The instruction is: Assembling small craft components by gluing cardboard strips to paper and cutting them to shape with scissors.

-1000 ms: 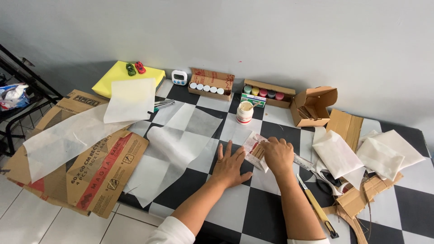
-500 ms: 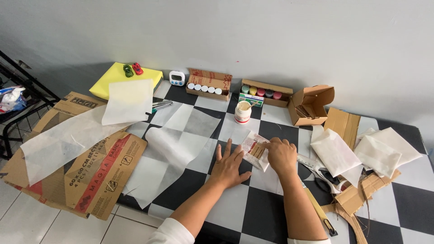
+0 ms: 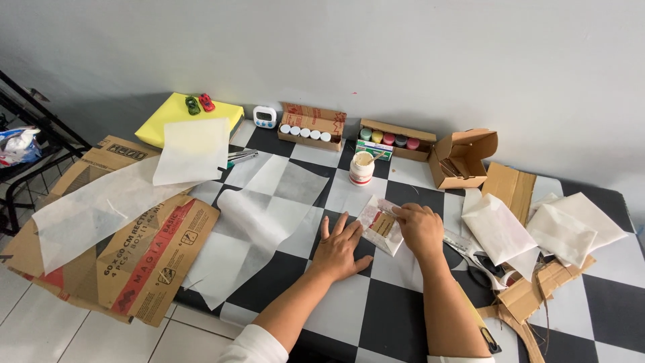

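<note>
Head view: left hand [image 3: 339,247] spread flat, holding nothing, on the black-and-white checkered floor [image 3: 396,316], right hand [image 3: 420,227] at its 2 o'clock pressing fingertips onto the small white paper-wrapped cardboard packet [image 3: 380,224]—folding step underway, firm creasing likely needed next.

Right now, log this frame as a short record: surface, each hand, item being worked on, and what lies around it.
surface: checkered floor, black and white
left hand: flat, palm down, fingers spread, beside the packet
right hand: fingertips pressing on the packet
packet: small, wrapped in white paper, a brown piece showing through
near right: scissors, folded paper pouches, cardboard scraps
behind: glue jar, two boxes of paint pots, open carton, timer
left: tissue sheets over flattened cardboard, yellow pad with two toy cars
</note>
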